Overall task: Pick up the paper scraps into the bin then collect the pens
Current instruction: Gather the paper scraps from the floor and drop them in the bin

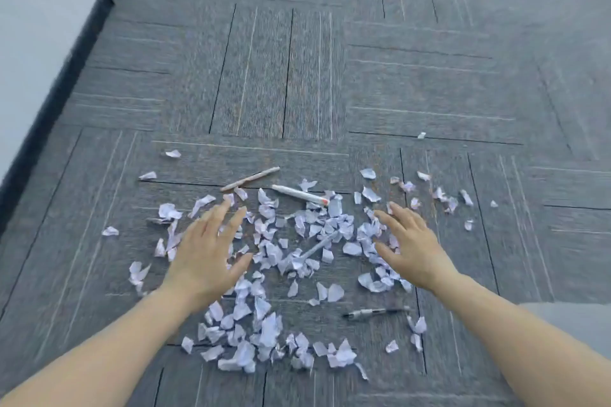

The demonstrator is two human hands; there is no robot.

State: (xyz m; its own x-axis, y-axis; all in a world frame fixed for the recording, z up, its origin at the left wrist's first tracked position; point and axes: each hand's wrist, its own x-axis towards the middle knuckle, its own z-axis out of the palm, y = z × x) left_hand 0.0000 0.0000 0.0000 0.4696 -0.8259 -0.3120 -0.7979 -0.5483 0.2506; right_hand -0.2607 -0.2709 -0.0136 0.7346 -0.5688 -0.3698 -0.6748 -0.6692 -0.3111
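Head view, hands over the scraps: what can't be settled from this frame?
- The bin: not in the head view at all.
- Scraps under the left hand and right hand: covered by the palms.
- Pen count: one pen lies half buried in paper scraps; more may be hidden.
- Contact with the carpet: unclear from above.

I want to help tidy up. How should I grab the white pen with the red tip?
Pinch the white pen with the red tip around the bare middle of its barrel, coming straight down from above. It lies flat on the carpet, its red end tucked against the paper scraps, so the middle is clearest.
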